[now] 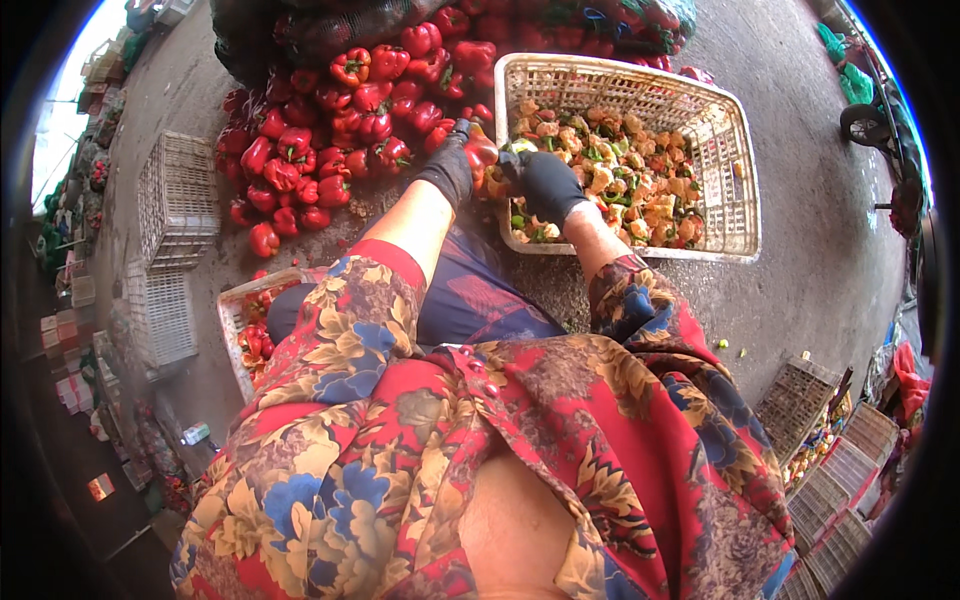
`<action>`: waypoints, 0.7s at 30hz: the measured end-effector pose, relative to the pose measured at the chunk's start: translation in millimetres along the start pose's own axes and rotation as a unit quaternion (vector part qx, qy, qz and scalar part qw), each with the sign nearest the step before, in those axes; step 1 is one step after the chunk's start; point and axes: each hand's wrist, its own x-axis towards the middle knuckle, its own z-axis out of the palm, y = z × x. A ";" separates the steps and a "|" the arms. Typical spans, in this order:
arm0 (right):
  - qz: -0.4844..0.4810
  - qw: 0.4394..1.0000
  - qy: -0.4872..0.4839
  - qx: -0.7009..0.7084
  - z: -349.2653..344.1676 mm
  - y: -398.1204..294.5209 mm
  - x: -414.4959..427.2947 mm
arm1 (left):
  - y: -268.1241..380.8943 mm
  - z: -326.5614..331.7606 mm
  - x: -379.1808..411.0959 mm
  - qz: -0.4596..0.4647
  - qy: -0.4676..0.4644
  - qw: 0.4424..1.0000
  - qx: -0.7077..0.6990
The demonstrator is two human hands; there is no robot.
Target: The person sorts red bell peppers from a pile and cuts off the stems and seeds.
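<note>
My left hand (450, 174), in a dark glove, grips a red bell pepper (480, 148) at the near edge of the pepper heap. My right hand (551, 184), also gloved, is curled just over the left side of a white plastic crate (626, 253). Between the two hands, a pale orange pepper piece (495, 184) shows close to my right fingers. Whether those fingers hold anything is hidden by the glove. Inside the crate lie many cut-out pepper cores (600, 176), with seeds and green stems.
Loose red bell peppers (367, 97) are heaped on the ground, with filled mesh sacks (352, 26) behind. Against my left leg is another crate (229, 330) holding red pepper pieces. Stacked crates (180, 199) stand at left, more crates (802, 397) at lower right. A wheeled cart (866, 124) is far right.
</note>
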 end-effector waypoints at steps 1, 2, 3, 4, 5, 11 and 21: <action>0.016 0.998 -0.012 0.051 0.4 4.4 2.3 | 1.6 -4.1 1.9 -0.005 -0.031 0.999 0.002; 0.049 0.985 -0.038 0.162 -1.0 6.6 0.1 | -0.7 -11.8 15.2 -0.003 -0.054 0.997 -0.061; 0.099 0.942 -0.060 0.314 -4.4 10.9 -6.6 | 1.0 -7.6 17.4 -0.008 -0.082 0.989 -0.120; 0.149 0.866 -0.071 0.472 -6.4 17.4 -15.0 | 2.8 -8.9 16.0 -0.007 -0.118 0.989 -0.088; 0.191 0.721 -0.038 0.666 -3.6 26.0 -18.2 | 8.2 2.3 -3.1 0.007 -0.133 0.990 -0.055; 0.003 0.774 -0.005 0.634 -27.8 12.9 -59.6 | 40.3 45.4 -93.4 0.078 -0.271 0.958 0.058; -0.130 0.432 0.103 0.886 -78.4 20.2 -59.8 | 45.1 32.2 -67.6 0.179 -0.384 0.895 0.138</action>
